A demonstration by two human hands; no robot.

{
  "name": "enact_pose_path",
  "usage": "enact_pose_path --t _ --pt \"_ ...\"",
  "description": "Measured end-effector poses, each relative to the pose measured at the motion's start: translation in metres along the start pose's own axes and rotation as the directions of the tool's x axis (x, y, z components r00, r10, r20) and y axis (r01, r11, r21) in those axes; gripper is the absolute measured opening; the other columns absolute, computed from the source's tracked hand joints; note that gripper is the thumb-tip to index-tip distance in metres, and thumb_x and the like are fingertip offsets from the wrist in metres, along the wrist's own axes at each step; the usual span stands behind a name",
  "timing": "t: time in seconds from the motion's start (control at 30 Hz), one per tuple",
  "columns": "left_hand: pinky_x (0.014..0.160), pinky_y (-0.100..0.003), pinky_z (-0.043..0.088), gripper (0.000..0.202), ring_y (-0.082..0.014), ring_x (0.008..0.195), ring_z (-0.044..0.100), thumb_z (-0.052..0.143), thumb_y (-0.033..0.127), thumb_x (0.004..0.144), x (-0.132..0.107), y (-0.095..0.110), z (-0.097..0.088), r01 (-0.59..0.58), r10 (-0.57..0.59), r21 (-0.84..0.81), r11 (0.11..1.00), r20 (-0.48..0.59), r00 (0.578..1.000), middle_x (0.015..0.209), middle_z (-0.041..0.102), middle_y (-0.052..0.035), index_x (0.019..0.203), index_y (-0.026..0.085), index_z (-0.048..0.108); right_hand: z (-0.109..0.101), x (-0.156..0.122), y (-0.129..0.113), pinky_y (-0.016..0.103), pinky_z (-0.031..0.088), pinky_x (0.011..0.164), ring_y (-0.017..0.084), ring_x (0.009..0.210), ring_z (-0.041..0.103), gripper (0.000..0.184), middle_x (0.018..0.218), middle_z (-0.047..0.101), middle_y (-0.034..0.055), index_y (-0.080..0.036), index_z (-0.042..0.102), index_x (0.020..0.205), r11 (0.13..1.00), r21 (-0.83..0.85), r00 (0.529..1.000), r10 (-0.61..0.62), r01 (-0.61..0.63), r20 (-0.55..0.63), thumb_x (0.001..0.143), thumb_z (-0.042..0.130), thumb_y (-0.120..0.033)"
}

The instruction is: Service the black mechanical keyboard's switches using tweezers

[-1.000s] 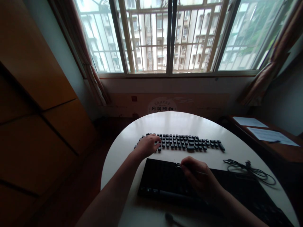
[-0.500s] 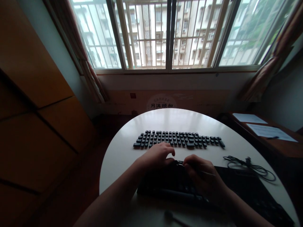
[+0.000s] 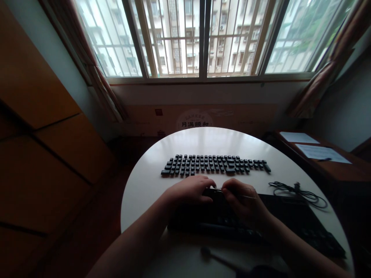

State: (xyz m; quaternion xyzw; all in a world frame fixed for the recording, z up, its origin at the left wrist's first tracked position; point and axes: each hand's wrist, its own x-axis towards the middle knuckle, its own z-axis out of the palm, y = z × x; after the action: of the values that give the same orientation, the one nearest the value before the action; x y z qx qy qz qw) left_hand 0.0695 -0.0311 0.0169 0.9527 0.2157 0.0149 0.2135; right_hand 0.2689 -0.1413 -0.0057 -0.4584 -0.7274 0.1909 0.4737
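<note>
A black keyboard [image 3: 284, 210] lies on the white round table, much of it in deep shadow beneath my hands. My left hand [image 3: 193, 189] curls over its far edge, fingers beyond and thumb on the near side, gripping the board. In my closed right hand [image 3: 242, 197] is a thin wire keycap puller [image 3: 249, 189]; its wires stick out to both sides of the fist. The puller's left end meets my left fingertips at the keyboard edge. Rows of black keycaps [image 3: 203, 164] are laid out beyond the keyboard. Whether a keycap sits in the wires is too dark to tell.
A coiled black cable [image 3: 298, 192] lies at the table's right. Near the front is a dark brush-like tool [image 3: 206, 253] with a long handle. A brown side table [image 3: 333, 168] with white sheets stands to the right, a wooden cabinet [image 3: 37, 170] to the left.
My left fingers have come down to the keyboard edge and the puller's end. My right hand has moved slightly up and left in view. The camera view has shifted.
</note>
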Motion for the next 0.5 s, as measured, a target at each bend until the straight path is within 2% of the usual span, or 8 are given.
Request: enact_pose_path --t 0.1,0.2,0.5 --pt "0.087 -0.033 0.049 0.039 -0.0246 0.101 0.063 0.066 0.035 0.086 0.0003 0.0019 -0.0001 -0.015 0.015 0.007 1.000 -0.003 1.000 0.113 0.067 -0.0070 0.124 0.024 0.064 0.0001 0.0002 0.0019 0.025 0.047 0.060 0.015 0.064 0.057 0.013 0.073 0.063 0.0004 -0.020 0.061 0.091 1.000 -0.018 1.000 0.001 -0.001 -0.001 0.099 0.052 -0.026" --pt "0.085 -0.033 0.049 0.033 -0.0245 0.097 0.064 0.065 0.032 0.085 0.0021 0.0053 0.0010 -0.029 0.028 0.051 0.998 0.011 1.000 0.109 0.068 -0.0078 0.117 0.022 0.068 -0.0003 0.0006 0.0021 0.024 0.046 0.058 0.014 0.061 0.055 0.015 0.071 0.062 0.0001 -0.020 0.061 0.089 1.000 -0.027 1.000 0.003 -0.003 0.003 0.099 0.052 -0.028" --pt "0.078 -0.031 0.049 0.036 -0.0236 0.093 0.063 0.067 0.034 0.079 0.0033 0.0083 -0.0021 0.051 -0.055 0.072 0.996 0.054 0.997 0.106 0.068 -0.0062 0.113 0.023 0.066 0.0003 0.0025 -0.0004 0.024 0.045 0.059 0.013 0.061 0.055 0.013 0.071 0.061 -0.0010 -0.020 0.060 0.089 0.999 -0.036 1.000 -0.009 0.009 -0.002 0.098 0.052 -0.025"
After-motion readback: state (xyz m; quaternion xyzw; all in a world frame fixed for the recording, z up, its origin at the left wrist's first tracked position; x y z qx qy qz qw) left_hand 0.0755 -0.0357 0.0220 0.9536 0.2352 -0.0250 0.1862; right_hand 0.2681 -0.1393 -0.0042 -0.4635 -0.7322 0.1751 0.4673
